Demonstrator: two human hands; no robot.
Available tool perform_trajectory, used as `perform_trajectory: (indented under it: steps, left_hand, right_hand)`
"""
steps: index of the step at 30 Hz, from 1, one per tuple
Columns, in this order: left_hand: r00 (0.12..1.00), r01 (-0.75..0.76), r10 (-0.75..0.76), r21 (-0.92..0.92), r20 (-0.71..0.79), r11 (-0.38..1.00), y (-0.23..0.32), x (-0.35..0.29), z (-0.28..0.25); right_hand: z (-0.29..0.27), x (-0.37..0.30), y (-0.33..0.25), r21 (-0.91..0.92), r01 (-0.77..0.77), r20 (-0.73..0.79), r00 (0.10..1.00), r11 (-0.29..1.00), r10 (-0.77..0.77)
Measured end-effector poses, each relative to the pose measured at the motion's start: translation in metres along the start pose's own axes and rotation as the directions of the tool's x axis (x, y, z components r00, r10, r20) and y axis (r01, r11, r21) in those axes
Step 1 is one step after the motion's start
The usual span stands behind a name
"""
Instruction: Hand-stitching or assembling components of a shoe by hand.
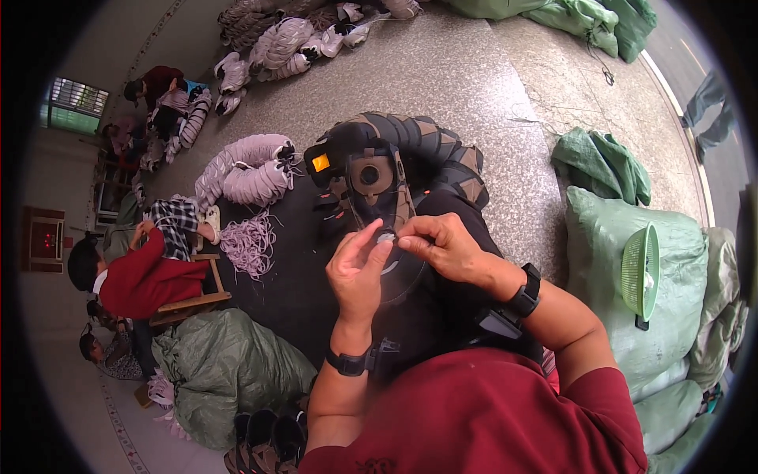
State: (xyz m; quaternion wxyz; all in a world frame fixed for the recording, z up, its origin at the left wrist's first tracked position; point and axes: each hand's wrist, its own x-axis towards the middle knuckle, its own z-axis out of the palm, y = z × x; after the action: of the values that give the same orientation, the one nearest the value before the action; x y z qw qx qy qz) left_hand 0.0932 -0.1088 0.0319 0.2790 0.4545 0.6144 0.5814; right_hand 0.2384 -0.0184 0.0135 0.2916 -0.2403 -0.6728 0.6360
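My left hand [357, 276] and my right hand [446, 246] meet in front of me, each with thumb and forefinger pinched close together. Between the fingertips shows a small pale piece [386, 236] with a dark edge, too small to name. Just beyond them, over my lap, lies a brown and black shoe upper [369, 175], its heel part away from me. Behind it a curved row of nested brown and black shoe uppers [430, 142] bends round to the right. A dark strap with a buckle circles each wrist.
Bundled pale pink shoe uppers [257, 170] and a heap of pale laces [248, 243] lie to the left. A person in a red top [154, 276] sits on a wooden stool nearby. Green sacks [229, 371] stand at left; a green basket [640, 272] rests on a sack at right.
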Motion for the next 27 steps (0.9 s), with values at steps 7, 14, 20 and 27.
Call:
perform_trajectory:
  steps: [7,14,20,27]
  left_hand:
    - [0.994,0.112,-0.114,-0.158,0.0,0.981,-0.001,-0.002,0.003]
    - [0.999,0.043,-0.042,-0.078,0.01,0.996,-0.004,-0.004,0.003]
    - [0.996,0.086,-0.087,-0.138,-0.004,0.987,-0.003,-0.005,0.004]
    - [0.993,0.119,-0.113,-0.191,0.039,0.974,-0.001,-0.003,0.004]
  right_hand:
    - [-0.004,0.0,-0.001,0.088,0.048,-0.03,0.999,0.995,-0.045]
    - [-0.005,-0.003,-0.002,0.092,-0.029,0.011,1.0,0.995,0.028]
    - [-0.007,-0.002,-0.001,0.067,-0.014,0.033,0.999,0.998,0.012]
    - [-0.009,-0.005,0.005,0.078,-0.071,0.069,0.995,0.994,0.065]
